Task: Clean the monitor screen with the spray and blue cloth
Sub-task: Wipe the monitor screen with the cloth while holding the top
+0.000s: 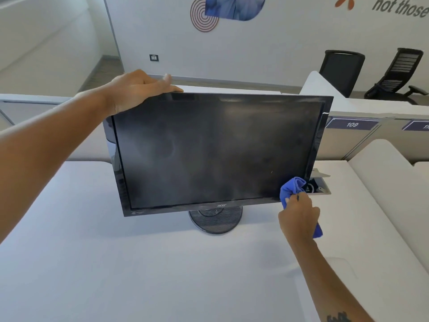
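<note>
A smooth white bench (139, 263) fills the foreground. Beyond its far edge, two black mesh office chairs (341, 70) stand before a pale wall (267, 47) with printed graphics.

We read "acer" on the monitor's lower bezel (221, 205) left of our right hand (299, 217), "109" on a desk label (352, 124) beyond it, and "not those" on the wall (400, 6).

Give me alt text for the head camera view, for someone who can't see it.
A person's right hand presses a bunched blue cloth against the lower right corner of a dark, smeared monitor, while the left hand grips its top left edge. The monitor stands on a round base on a white desk; no spray bottle is visible.
</note>
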A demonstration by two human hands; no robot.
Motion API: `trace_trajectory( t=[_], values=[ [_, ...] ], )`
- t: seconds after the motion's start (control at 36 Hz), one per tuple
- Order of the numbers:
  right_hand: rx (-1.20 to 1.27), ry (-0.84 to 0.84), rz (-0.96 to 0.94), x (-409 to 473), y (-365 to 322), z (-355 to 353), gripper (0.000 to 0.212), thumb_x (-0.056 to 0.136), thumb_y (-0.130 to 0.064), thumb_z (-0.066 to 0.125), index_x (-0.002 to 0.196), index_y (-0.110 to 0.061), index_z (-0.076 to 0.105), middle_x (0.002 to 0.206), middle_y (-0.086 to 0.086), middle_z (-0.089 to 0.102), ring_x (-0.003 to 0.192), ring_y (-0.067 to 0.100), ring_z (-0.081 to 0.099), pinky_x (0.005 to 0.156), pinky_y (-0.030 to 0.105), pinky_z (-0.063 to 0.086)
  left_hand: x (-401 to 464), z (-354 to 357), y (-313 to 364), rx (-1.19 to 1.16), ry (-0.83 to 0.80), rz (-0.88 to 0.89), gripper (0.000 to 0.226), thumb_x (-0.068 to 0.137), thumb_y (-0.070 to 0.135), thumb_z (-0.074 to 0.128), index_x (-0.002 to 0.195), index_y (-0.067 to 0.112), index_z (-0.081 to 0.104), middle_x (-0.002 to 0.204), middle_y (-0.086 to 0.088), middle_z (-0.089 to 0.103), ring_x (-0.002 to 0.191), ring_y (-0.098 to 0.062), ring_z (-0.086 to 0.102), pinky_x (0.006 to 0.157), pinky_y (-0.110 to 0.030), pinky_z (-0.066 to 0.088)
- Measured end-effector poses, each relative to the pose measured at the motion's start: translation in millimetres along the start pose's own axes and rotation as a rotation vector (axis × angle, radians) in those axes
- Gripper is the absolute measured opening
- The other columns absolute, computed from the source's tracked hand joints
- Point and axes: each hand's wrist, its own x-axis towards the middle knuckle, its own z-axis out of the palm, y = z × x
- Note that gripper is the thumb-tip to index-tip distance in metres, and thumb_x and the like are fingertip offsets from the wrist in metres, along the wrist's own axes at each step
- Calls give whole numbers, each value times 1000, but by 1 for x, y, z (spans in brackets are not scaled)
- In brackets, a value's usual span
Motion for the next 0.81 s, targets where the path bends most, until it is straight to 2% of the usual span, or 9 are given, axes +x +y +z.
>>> trace_trajectory(
  t=[0.06, 0.11, 0.17, 0.22, 0.44, 0.56, 0.61, 0.69, 0.81],
  values=[
    [0, -27, -70, -4, -4, -3, 21, 94, -11, 78, 112, -6, 70, 96, 8, 58, 74, 21, 48, 72, 36, 38, -1, 1, -1, 26, 25, 7, 49, 84, 95, 38, 109, 71, 72, 103, 10, 70, 113, -21, 61, 119, -48, 43],
    [-18, -36, -136, -10, -10, -3, 25, 89, -9, 81, 111, -8, 71, 99, 8, 62, 76, 20, 47, 72, 35, 36, 0, 2, -2, 62, 38, 26, 45, 83, 90, 43, 109, 70, 73, 88, 0, 67, 96, -25, 62, 105, -44, 51],
    [-36, -52, -183, -18, -20, -5, 30, 90, -16, 83, 117, -13, 69, 104, 3, 64, 80, 17, 48, 75, 32, 36, 2, 2, -1, 79, 50, 35, 41, 91, 79, 50, 123, 65, 71, 116, 6, 79, 115, -21, 67, 114, -44, 48],
    [-24, -66, -234, -24, -31, -8, 32, 92, -19, 83, 119, -14, 68, 107, 1, 65, 85, 17, 54, 78, 31, 39, 3, 2, 0, 103, 41, 49, 32, 104, 61, 56, 132, 57, 71, 135, 23, 71, 131, -10, 61, 116, -35, 41],
    [-62, -105, -503, -45, -72, -20, 17, 93, -14, 75, 110, -14, 71, 108, 4, 64, 103, 27, 64, 86, 39, 45, 8, 3, -2, 106, 31, 61, 29, 107, 49, 60, 134, 52, 71, 121, 27, 66, 117, -6, 59, 106, -29, 36],
    [-46, -137, -581, -58, -100, -23, 16, 92, -18, 76, 108, -19, 71, 105, 0, 60, 102, 22, 62, 86, 37, 44, 8, 4, -4, 116, 43, 61, 30, 107, 48, 60, 135, 52, 70, 96, 38, 63, 88, 5, 59, 99, -31, 38],
    [-48, -155, -621, -66, -117, -23, 18, 93, -22, 74, 110, -21, 70, 105, -2, 56, 102, 20, 60, 86, 35, 42, 9, 5, -4, 121, 58, 63, 30, 107, 49, 60, 135, 51, 71, 94, 34, 66, 88, 0, 60, 97, -31, 39],
    [-27, -169, -674, -80, -143, -24, 18, 94, -24, 74, 110, -21, 68, 100, -3, 47, 100, 19, 58, 85, 34, 41, 9, 4, -5, 143, 71, 76, 31, 107, 48, 60, 136, 48, 71, 110, 17, 70, 103, -13, 60, 97, -33, 40],
    [59, -168, -748, -99, -171, -23, 13, 95, -18, 68, 108, -19, 68, 106, -1, 53, 102, 21, 56, 87, 36, 39, 9, 5, -6, 143, 83, 63, 30, 107, 47, 61, 134, 47, 72, 88, 28, 65, 83, -4, 58, 93, -31, 39]
  ],
)
